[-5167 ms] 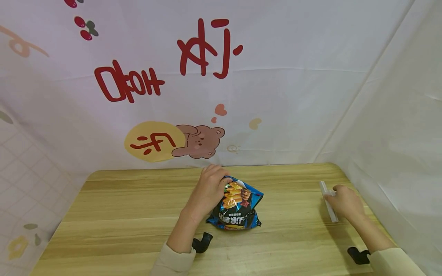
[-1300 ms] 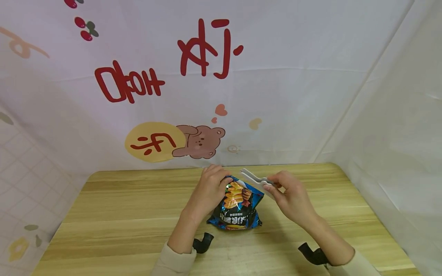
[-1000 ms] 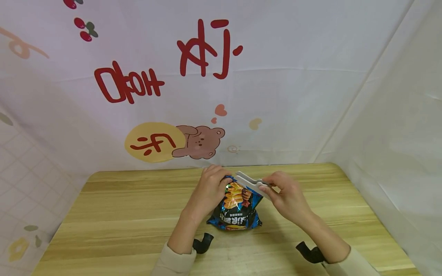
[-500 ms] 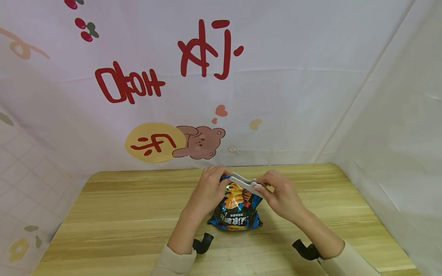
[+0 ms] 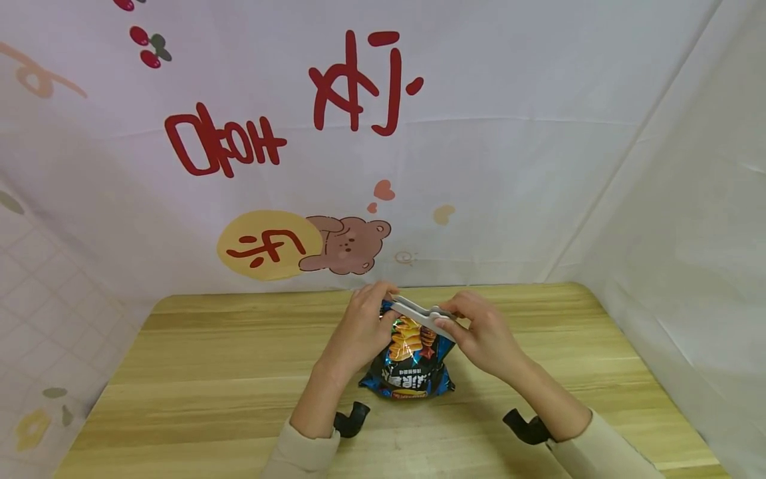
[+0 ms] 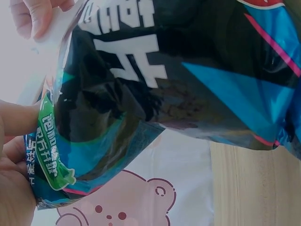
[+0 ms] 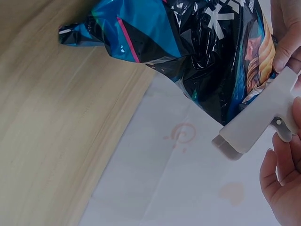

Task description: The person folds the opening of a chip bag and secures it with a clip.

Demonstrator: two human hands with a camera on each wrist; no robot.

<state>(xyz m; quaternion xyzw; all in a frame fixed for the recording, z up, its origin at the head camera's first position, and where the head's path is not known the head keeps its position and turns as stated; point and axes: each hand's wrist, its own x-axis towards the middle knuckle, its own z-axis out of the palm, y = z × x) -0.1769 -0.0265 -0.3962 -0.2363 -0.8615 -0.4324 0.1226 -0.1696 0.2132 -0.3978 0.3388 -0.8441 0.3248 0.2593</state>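
A blue and black snack bag (image 5: 413, 369) stands on the table, food pictures and white lettering on its front. My left hand (image 5: 359, 329) grips its top left corner, the thumb in front; in the left wrist view that corner lies between the thumb (image 6: 19, 120) and the fingers. A light grey bag clip (image 5: 419, 318) lies slanted along the bag's top edge, its far end at my left fingers. My right hand (image 5: 487, 336) pinches the clip's handle. In the right wrist view the clip (image 7: 258, 113) straddles the bag's top edge, one end sticking out past the corner.
The wooden table (image 5: 227, 372) ends at a white printed cloth (image 5: 509, 166) behind it. More cloth hangs at both sides. A black curved piece (image 5: 352, 420) shows by the left wrist, and another black piece (image 5: 526, 427) by the right.
My right hand has brought the clip from the table's right side to the bag. Over the last second the clip moved left along the top edge. My left hand kept its hold.
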